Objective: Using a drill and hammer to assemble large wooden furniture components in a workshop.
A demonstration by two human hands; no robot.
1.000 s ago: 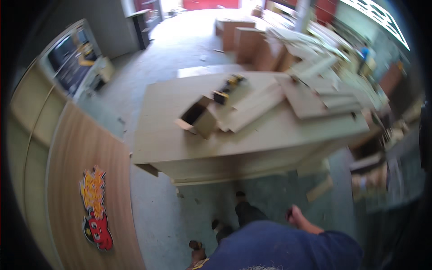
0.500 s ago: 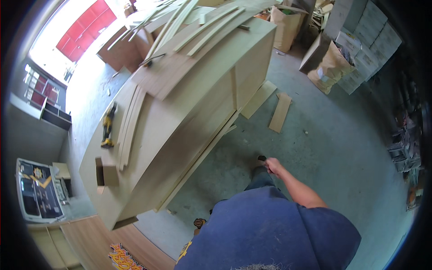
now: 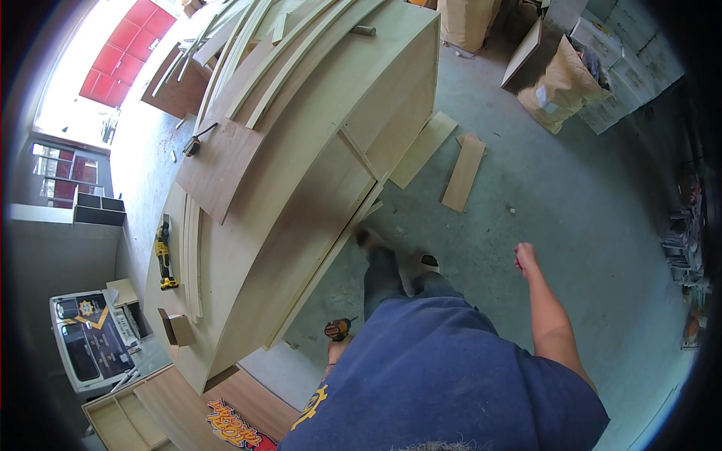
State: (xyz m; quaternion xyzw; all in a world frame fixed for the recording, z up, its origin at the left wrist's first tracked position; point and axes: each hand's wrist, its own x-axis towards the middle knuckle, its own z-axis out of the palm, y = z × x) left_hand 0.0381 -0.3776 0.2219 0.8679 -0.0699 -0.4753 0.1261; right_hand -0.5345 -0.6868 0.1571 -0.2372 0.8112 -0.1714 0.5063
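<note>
My left hand (image 3: 341,347) is wrapped round the grip of an orange-and-black power drill (image 3: 338,328), low beside the near end of a large plywood cabinet (image 3: 301,195). The drill points right, apart from the cabinet. Off to the right, my right hand (image 3: 525,258) hangs over the floor with its fingers curled closed; whether anything is inside them is hidden. Atop the cabinet lie a yellow-and-black cordless power tool (image 3: 163,254), several thin wood strips (image 3: 191,255), a small open cardboard box (image 3: 179,328) and a dark hand tool with a thin shaft (image 3: 195,144).
Loose boards (image 3: 464,173) lie on the floor along the cabinet's far right side. Beyond them stand a stuffed brown paper sack (image 3: 560,86) and stacked white boxes (image 3: 628,83). A wooden panel with a bright graphic (image 3: 237,425) is at the lower left, near a parked van (image 3: 86,338).
My right hand has swung outward to the right, away from my legs. The drill and left hand have come further into view. My feet have shifted, and the view has turned along the cabinet.
</note>
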